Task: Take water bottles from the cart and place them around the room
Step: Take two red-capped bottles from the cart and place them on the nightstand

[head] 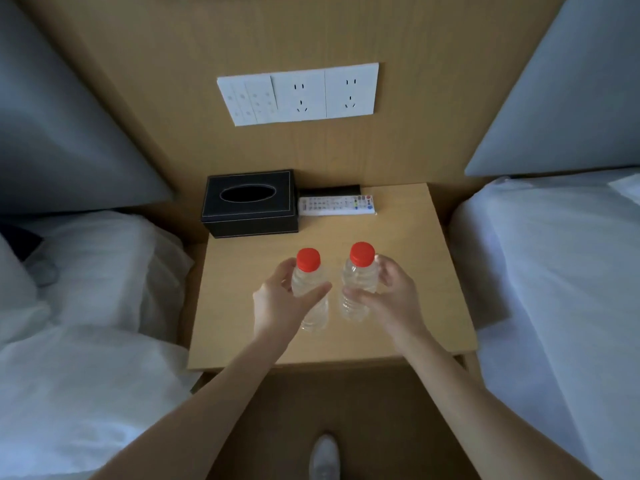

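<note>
Two clear water bottles with red caps stand upright side by side on the wooden nightstand [408, 271], near its middle. My left hand [277, 303] wraps around the left bottle [309, 282], thumb across its front. My right hand [391, 296] grips the right bottle [360, 278] from the right side. The bottles' bases appear to rest on the tabletop. No cart is in view.
A black tissue box [250, 202] and a white remote control [336, 205] lie at the back of the nightstand. A socket and switch panel [299, 93] is on the wooden wall. Beds with white linen flank the nightstand left [86, 306] and right [554, 271]. My shoe [325, 459] shows below.
</note>
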